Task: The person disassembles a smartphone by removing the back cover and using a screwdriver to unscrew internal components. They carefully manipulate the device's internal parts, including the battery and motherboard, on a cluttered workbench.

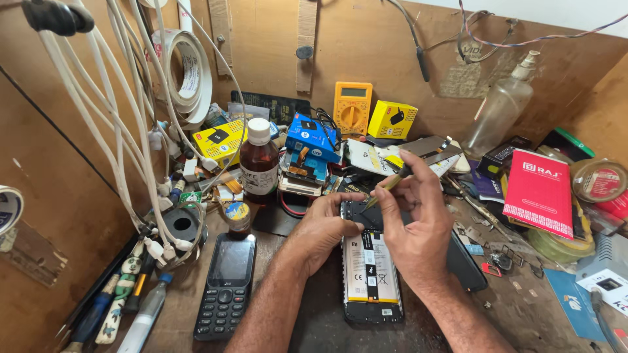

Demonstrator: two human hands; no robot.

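An opened smartphone lies face down on the workbench, right in front of the person. Its back cover is already off: the battery with its white and yellow label is bare, and so is the dark upper section around the board. The battery sits in its bay, so the work looks to be at an early-to-middle stage, with the cover removal done and the inner parts not yet lifted out, as far as the view tells.

The left hand rests curled on the upper left edge of the phone, fingers bent down and pressing it steady; it grips nothing else. The right hand is closed in a pinch on a slim yellow-handled tool, whose tip comes down at the top edge of the phone's upper section. What exactly the tip touches is too small to tell.

A dark flat piece lies just beside the phone on the right, partly under the right wrist; it may be the removed cover. To the left lies a black keypad phone. Behind stand a brown bottle, small blue and yellow boxes, and a yellow multimeter. A red booklet lies to the right, and white cables hang at the left.
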